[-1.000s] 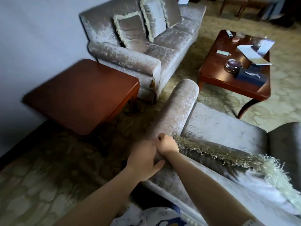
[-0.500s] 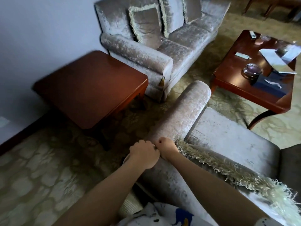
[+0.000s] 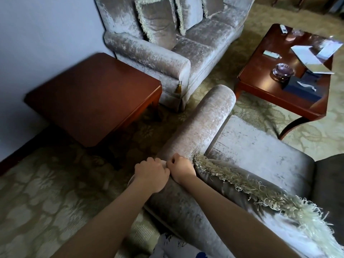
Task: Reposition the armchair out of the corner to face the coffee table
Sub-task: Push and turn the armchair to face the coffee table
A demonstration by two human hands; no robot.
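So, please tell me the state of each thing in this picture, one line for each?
Left hand: closed, gripping the armchair's armrest.
Right hand: closed, gripping the same armrest.
Armchair: upright on the carpet, seat empty, front toward the coffee table.
Fringed cushion: lying against the armchair's back.
Coffee table: upright, cluttered with papers and an ashtray.
Side table: upright, top bare.
Sofa: unoccupied, cushions propped up.

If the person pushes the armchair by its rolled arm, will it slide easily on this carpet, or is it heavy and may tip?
The armchair looks bulky and fully upholstered, so probably heavy. On the patterned carpet it will likely drag, not glide. Both the left hand and right hand grip high, so it may tilt slightly.
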